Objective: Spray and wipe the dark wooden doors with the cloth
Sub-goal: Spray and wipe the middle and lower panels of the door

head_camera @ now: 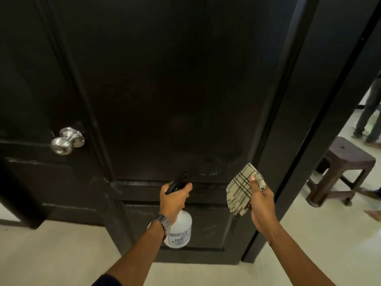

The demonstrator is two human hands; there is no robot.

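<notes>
Fingers of the left hand (175, 198) curl round the black trigger head of a spray bottle (181, 230), thumb over the top, nozzle aimed at the door (175, 89) close in front. The wrist is bent downward, a metal watch (162, 222) on it, and the forearm reaches up from the lower centre of the view. The clear bottle body hangs below the hand. Its white label reads "KISSAN" on the first line; the lines beneath are too small and partly covered to read.

Right hand (260, 200) pinches a cloth (242, 189), thumb laid flat on the front face and fingers behind. The cloth is beige with dark check lines, folded, and held near the right edge of the door panel; contact with the wood cannot be determined. A thin bracelet (275, 235) sits on the right wrist, forearm extended from the lower right.

Faint pale smears mark the dark panel just left of the cloth, above the horizontal rail. A steel knob (67, 140) projects at the door's left side. A dark plastic stool (342, 170) stands on the pale floor (51, 254) beyond the frame at right, a person's legs (369, 112) behind it.
</notes>
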